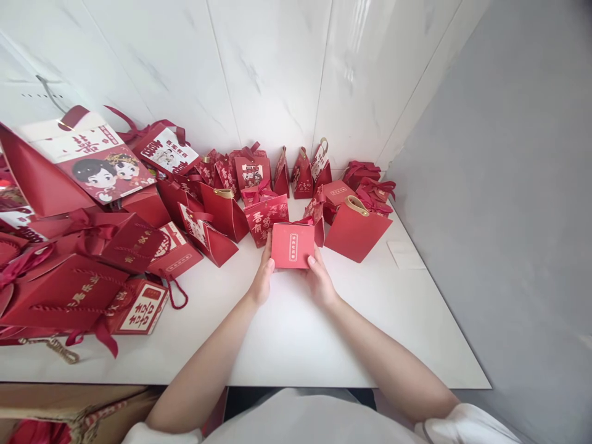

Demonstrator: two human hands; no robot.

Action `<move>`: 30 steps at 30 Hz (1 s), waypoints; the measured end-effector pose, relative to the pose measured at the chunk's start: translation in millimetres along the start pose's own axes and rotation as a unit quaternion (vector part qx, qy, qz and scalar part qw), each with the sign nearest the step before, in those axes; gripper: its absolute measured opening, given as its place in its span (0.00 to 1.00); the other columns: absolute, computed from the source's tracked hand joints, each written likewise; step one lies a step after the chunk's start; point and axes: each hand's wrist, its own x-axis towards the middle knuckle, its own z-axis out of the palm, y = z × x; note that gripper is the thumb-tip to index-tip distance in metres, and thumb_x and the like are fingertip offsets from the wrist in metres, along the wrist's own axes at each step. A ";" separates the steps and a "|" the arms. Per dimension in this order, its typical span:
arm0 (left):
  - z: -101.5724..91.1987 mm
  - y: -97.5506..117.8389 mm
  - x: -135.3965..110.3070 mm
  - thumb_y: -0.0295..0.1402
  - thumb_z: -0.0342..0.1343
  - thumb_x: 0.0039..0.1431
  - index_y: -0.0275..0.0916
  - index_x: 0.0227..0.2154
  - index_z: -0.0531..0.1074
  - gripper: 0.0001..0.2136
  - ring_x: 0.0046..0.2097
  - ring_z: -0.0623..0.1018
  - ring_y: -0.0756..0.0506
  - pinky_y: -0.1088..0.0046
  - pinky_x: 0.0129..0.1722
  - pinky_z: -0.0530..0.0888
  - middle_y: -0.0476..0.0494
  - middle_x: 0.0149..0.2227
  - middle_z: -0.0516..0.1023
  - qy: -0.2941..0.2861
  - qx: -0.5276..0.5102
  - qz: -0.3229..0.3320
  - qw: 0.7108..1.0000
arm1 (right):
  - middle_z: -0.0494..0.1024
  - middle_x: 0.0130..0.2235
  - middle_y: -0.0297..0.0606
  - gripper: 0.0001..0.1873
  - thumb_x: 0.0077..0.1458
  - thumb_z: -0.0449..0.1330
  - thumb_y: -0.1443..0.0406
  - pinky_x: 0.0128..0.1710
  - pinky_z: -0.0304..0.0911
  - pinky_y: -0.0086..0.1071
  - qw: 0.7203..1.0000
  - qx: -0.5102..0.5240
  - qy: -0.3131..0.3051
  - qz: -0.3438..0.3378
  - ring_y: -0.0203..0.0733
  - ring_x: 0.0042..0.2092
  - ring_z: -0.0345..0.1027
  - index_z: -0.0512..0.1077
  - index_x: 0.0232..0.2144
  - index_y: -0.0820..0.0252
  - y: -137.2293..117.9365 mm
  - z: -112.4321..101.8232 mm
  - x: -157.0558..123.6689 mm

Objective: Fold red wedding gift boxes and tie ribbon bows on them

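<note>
Holding a red box (283,245) at frame centre, clasped between left hand (263,274) and right hand (320,279).
Gripped by opposite sides, seemingly for steadiness, leaving the printed label (293,247) uncovered; backed by upright gift boxes (252,172) near upper centre, perhaps lined along the wall (277,74) for order.

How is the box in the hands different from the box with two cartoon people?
The held box is between the left hand and right hand; the cartoon box lies among piled boxes, untouched. The held box's front is red with one framed strip of writing; the cartoon box shows two cartoon people and a white band. The held box looks smaller than the cartoon box. Both have red on them and writing.
</note>
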 end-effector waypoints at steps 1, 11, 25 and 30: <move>-0.3 1.4 0.4 0.54 0.44 0.65 0.54 0.70 0.43 0.34 0.69 0.54 0.32 0.49 0.62 0.65 0.47 0.72 0.47 -0.005 0.014 0.003 1.000 | 0.56 0.68 0.33 0.33 0.64 0.55 0.53 0.58 0.65 0.50 1.000 0.001 0.001 0.000 0.53 0.68 0.49 0.50 0.67 0.42 0.0 -0.5 0.2; -0.1 11.4 0.8 0.50 0.49 0.63 0.53 0.69 0.48 0.33 0.69 0.56 0.32 0.51 0.61 0.66 0.45 0.70 0.52 -0.003 0.019 0.008 1.000 | 0.60 0.66 0.39 0.33 0.63 0.54 0.51 0.62 0.59 0.52 0.994 -0.093 0.017 -0.055 0.51 0.66 0.55 0.53 0.67 0.48 2.9 -2.1 -1.2; 10.1 26.0 2.9 0.63 0.41 0.60 0.41 0.58 0.69 0.35 0.59 0.72 0.31 0.51 0.52 0.73 0.38 0.57 0.75 0.022 -0.206 -0.139 0.968 | 0.46 0.70 0.42 0.37 0.62 0.56 0.48 0.64 0.53 0.58 0.898 -0.348 0.019 -0.269 0.59 0.69 0.44 0.49 0.68 0.46 -10.0 11.6 -23.4; 9.5 37.6 -0.4 0.62 0.42 0.59 0.36 0.53 0.72 0.36 0.46 0.80 0.32 0.60 0.36 0.75 0.31 0.49 0.79 -0.084 -0.291 -0.220 0.927 | 0.45 0.71 0.42 0.39 0.63 0.56 0.50 0.62 0.58 0.57 0.913 -0.328 0.024 -0.241 0.57 0.66 0.54 0.44 0.69 0.46 -9.7 14.5 -22.5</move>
